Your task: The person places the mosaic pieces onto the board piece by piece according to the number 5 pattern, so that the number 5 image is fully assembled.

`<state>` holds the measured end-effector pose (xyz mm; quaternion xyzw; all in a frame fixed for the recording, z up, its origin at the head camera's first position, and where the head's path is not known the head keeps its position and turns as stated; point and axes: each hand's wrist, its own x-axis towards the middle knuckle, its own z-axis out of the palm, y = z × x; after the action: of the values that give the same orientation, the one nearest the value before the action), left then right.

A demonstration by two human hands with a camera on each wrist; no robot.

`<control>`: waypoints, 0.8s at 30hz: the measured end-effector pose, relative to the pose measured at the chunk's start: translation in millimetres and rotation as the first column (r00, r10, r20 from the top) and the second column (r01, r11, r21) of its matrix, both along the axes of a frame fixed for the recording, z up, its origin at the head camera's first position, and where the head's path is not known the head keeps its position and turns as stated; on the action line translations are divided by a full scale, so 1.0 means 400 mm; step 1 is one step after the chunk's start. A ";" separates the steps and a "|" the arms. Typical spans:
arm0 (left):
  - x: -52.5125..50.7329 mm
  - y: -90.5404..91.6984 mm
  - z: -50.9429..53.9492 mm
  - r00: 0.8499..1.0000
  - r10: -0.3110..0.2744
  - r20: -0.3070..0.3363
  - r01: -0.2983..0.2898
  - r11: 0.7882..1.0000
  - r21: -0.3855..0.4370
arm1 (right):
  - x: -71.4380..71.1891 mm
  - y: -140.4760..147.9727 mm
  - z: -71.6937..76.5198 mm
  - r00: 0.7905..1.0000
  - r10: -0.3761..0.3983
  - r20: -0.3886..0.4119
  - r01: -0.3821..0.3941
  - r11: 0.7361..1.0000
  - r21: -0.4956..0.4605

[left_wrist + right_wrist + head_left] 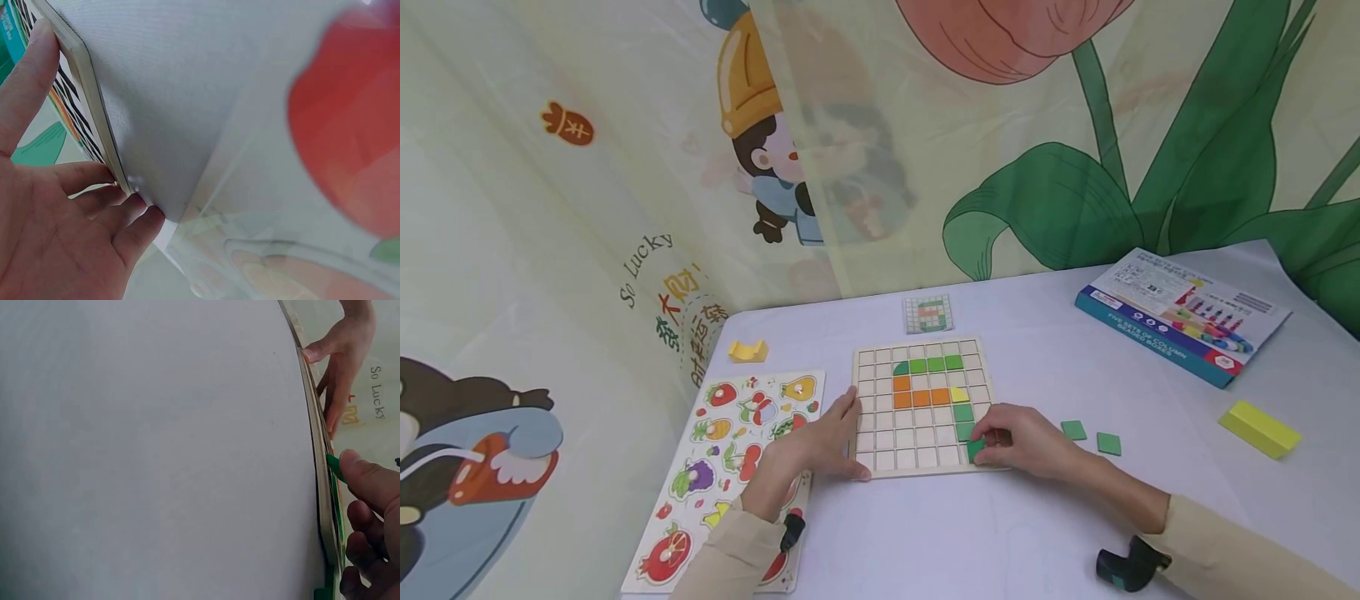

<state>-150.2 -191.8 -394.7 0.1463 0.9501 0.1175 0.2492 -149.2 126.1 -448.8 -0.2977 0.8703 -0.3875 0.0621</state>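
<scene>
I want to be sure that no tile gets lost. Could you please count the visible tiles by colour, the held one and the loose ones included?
Green tiles: 9 (1 pinched in the right hand, 2 loose)
Orange tiles: 4
Yellow tile: 1
Total: 14

Looks like small play or learning corner; whether home, classroom or studio, cannot tell. Closed in at far side by cartoon-printed cloth [1022, 117] with pink flower and big leaves, at left by pale cloth [535, 275] lettered "So Lucky". Furnished with white-covered table [925, 537]. Laid out with children's things: fruit-picture board [715, 458] at left, grid board [913, 437] with coloured tiles [921, 398] mid-table, toy-set box [1180, 312] far right.
</scene>
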 end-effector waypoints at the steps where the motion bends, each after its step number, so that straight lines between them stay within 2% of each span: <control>1: 0.000 0.000 -0.001 1.000 -0.001 0.001 0.001 1.000 -0.001 | 0.000 -0.004 -0.002 1.000 -0.001 -0.012 0.001 1.000 0.008; 12: -0.001 -0.003 -0.001 1.000 -0.013 -0.003 0.013 1.000 -0.002 | -0.003 -0.027 -0.004 0.996 -0.016 -0.086 0.024 0.995 0.098; 24: -0.002 -0.007 -0.008 1.000 -0.011 -0.004 0.011 1.000 0.008 | 0.003 -0.031 -0.001 0.996 -0.047 -0.072 0.056 0.990 0.131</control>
<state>-150.8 -194.5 -397.7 0.1525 0.9493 0.1196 0.2476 -147.9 113.8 -449.0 -0.2835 0.9031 -0.3198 0.0419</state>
